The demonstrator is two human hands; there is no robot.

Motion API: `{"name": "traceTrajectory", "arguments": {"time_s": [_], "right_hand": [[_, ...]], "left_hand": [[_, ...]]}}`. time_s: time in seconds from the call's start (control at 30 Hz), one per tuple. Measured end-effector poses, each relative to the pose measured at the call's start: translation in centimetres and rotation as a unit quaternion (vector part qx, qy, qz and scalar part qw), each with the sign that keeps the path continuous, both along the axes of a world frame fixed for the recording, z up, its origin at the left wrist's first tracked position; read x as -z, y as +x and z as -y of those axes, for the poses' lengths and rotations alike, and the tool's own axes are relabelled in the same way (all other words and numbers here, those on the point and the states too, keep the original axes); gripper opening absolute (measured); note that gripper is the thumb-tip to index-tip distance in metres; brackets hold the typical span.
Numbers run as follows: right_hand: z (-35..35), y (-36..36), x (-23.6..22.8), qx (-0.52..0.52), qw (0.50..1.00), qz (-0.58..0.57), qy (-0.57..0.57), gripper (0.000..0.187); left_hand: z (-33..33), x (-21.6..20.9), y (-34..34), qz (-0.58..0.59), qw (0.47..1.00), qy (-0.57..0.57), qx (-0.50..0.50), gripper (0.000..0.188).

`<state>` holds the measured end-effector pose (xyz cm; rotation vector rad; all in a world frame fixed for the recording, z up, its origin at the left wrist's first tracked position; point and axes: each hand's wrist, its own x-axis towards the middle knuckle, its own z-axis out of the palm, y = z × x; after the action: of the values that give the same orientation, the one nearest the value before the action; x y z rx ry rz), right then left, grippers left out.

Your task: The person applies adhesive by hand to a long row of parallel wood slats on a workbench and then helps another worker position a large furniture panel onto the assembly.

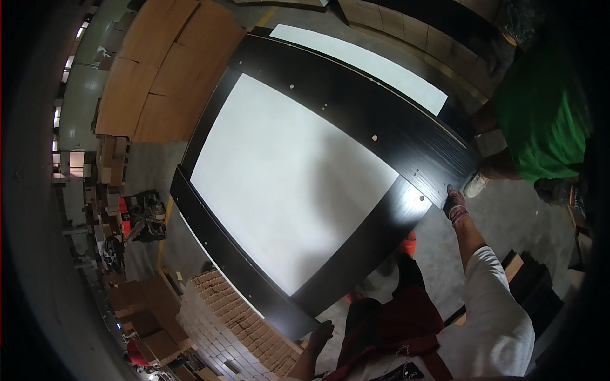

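A large white panel (286,184) lies in front of me, with black boards along its edges. Gripping the right end of the long, drilled black board (337,101) is my right hand (455,206), in a reddish-grey glove, thumb on top. Another drilled black board (235,254) runs along the lower left side. At its near end my left hand (321,334) is closed on the corner, its fingertips partly hidden. A second white panel (381,73) shows beyond the far board.
A co-worker in a green shirt (540,114) stands at the right, a pale shoe (475,185) close to the board's end. Brown sheets (165,70) are stacked far left. Strips of brown packing (248,317) lie near my left hand. Dark boards (530,286) rest at the right.
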<state>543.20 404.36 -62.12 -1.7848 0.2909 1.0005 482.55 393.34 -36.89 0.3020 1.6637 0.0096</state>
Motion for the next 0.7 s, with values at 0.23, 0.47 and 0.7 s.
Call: {"name": "traceTrajectory", "arguments": {"time_s": [0.23, 0.47, 0.7], "right_hand": [[2.7, 3.3, 0.4, 0.211, 0.927, -0.154, 0.271, 0.029], [-2.7, 1.1, -4.2, 0.071, 0.997, 0.02, -0.016, 0.074], [-0.1, 2.1, -3.2, 0.13, 0.991, -0.02, -0.004, 0.067]], "left_hand": [[-3.7, 2.0, 3.3, 0.034, 0.998, -0.003, 0.061, 0.043], [-2.7, 1.1, 1.9, 0.112, 0.989, 0.004, 0.094, 0.04], [-4.1, 1.6, 3.8, 0.083, 0.984, 0.008, 0.158, 0.043]]}}
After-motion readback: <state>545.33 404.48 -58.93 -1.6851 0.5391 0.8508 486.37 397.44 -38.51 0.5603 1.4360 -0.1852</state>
